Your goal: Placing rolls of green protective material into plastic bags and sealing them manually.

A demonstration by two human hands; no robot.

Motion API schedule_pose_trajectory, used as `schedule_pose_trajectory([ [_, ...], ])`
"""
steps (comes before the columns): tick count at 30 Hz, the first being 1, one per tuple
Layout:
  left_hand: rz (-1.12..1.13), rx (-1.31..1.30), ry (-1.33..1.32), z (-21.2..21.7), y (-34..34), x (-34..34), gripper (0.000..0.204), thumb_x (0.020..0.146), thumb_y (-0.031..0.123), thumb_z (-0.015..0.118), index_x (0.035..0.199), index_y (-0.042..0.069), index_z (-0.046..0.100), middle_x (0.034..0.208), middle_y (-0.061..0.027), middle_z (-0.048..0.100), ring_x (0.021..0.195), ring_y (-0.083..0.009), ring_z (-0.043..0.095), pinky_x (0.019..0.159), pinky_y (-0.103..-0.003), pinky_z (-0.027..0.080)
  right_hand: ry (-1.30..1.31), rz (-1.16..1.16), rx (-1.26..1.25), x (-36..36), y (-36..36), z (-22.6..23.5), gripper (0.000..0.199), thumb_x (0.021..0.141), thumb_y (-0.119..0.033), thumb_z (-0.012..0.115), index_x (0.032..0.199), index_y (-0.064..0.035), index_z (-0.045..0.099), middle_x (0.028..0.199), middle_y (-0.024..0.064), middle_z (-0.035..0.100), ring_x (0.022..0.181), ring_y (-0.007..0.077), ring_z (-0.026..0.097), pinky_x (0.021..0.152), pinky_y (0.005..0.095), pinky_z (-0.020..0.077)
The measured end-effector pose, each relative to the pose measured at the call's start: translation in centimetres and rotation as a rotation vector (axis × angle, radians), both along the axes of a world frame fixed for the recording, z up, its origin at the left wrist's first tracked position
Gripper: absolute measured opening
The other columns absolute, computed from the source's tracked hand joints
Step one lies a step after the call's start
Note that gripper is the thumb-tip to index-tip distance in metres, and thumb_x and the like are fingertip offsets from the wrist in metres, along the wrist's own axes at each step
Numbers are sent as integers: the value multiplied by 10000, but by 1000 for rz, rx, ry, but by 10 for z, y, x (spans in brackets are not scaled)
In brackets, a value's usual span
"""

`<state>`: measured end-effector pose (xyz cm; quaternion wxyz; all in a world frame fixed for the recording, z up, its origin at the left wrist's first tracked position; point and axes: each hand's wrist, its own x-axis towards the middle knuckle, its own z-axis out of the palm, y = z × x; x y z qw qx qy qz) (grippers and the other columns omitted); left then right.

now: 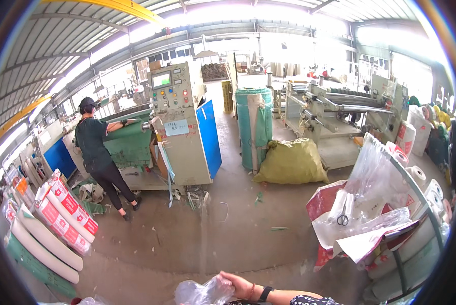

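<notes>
My right hand (238, 285) shows at the bottom edge, its forearm reaching in from the right, with a dark watch and a thin bracelet on the wrist. Its fingers are closed on a crumpled piece of clear plastic film (200, 293), which bunches up to the left of the hand. The lower part of the film is cut off by the picture's edge. My left hand is out of sight.
Wrapped rolls (68, 213) lean at the left. A co-worker (98, 152) stands at a machine with a control cabinet (179, 137). Ahead are a green-wrapped roll (248, 127) and a yellow-green sack (291, 161). Scissors (342, 220) lie on wrapping sheets (319, 201) at the right.
</notes>
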<state>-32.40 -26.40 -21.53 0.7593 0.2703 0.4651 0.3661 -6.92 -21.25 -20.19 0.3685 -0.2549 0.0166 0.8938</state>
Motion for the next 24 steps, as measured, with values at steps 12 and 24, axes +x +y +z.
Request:
schedule_pose_trajectory([
  [12,52,-94,-219,-39,-7,-17,332,955,294,508,1208,123,638,1205,-192,598,1116,-265,588,982,-380,460,251,79,-9,-1,3,-62,246,969,-362,547,1036,-163,675,682,-76,527,605,73,484,587,265,453],
  [24,107,-183,-311,-54,-12,-23,332,964,302,498,1216,136,637,1221,-196,591,1118,-263,591,988,-379,462,29,-48,-41,3,-5,-78,249,968,-283,549,1080,-93,665,689,-78,491,569,59,392,504,214,319],
])
